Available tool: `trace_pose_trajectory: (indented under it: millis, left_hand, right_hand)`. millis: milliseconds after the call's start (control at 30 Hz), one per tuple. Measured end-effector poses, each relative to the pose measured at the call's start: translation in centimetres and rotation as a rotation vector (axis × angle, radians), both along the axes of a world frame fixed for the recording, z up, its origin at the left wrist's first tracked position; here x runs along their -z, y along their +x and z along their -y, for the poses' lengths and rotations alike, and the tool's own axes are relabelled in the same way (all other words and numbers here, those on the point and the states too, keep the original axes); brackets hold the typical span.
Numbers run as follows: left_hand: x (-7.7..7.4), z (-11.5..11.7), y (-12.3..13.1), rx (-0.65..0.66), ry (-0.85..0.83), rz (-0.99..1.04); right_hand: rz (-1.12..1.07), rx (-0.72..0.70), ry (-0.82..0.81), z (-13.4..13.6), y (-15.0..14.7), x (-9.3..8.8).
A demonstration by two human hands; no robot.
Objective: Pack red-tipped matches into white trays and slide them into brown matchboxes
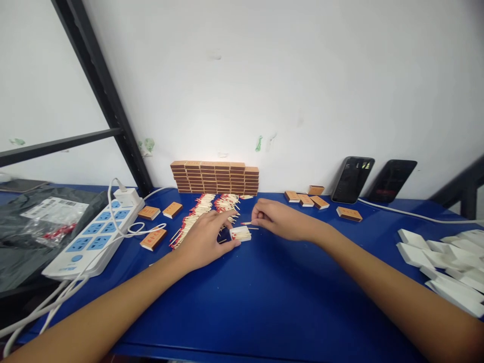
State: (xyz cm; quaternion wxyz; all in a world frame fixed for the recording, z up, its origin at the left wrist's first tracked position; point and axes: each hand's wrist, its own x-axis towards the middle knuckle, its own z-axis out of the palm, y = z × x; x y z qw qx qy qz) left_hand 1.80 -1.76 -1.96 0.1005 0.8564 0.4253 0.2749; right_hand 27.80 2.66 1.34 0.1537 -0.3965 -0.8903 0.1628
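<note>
A small white matchbox tray (245, 238) with several red-tipped matches in it rests on the blue table. My left hand (204, 236) is around its left end, the thumb on the near side and the fingers behind, so it is held in place. Just to the right, my right hand (275, 218) pinches a match (246, 223) that lies level above the far edge of the tray. Another loose match (254, 228) shows close by. Long heaps of matches (202, 207) lie beyond my left hand, which partly hides them.
Closed matchboxes (215, 176) form a stacked wall at the back. Loose matchboxes (153, 238) lie left, others (319, 202) right. A power strip (96, 237) with cables stands left. Two phones (353, 179) lean on the wall. White empty trays (446, 257) are piled far right.
</note>
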Motion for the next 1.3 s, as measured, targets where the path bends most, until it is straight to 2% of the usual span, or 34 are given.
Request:
trace_pose_trajectory:
  millis: [200, 300, 400, 600, 700, 967, 1133, 1300]
  left_hand:
    - [0.1, 0.0, 0.1, 0.021, 0.003, 0.013]
    - [0.1, 0.0, 0.1, 0.016, 0.000, 0.008]
    - [0.0, 0.0, 0.0, 0.013, -0.001, 0.014]
    - [-0.6, 0.4, 0.1, 0.075, -0.052, 0.013]
    - [-0.8, 0.7, 0.2, 0.112, -0.075, -0.004]
    - [-0.9, 0.6, 0.3, 0.079, -0.055, 0.012]
    - [-0.9, 0.7, 0.5, 0.096, -0.085, 0.010]
    - [-0.9, 0.7, 0.4, 0.078, -0.093, 0.021]
  right_hand:
    - [0.047, -0.059, -0.006, 2.4, -2.1, 0.3]
    - [0.002, -0.042, 0.016, 1.6, -1.8, 0.1]
    - [-0.022, 0.039, 0.024, 0.2, -0.7, 0.2]
    - [0.035, 0.034, -0.149, -0.9, 0.3, 1.3]
    - [0.039, 0.009, -0.094, -0.9, 0.3, 1.4]
    - [-0.041, 0.079, -0.032, -1.7, 0.8, 1.2]
    - [-0.034, 0.194, 0.097, -4.0, 0.3, 2.1]
    - [-0.023, 0.205, 0.127, -7.5, -0.2, 3.3]
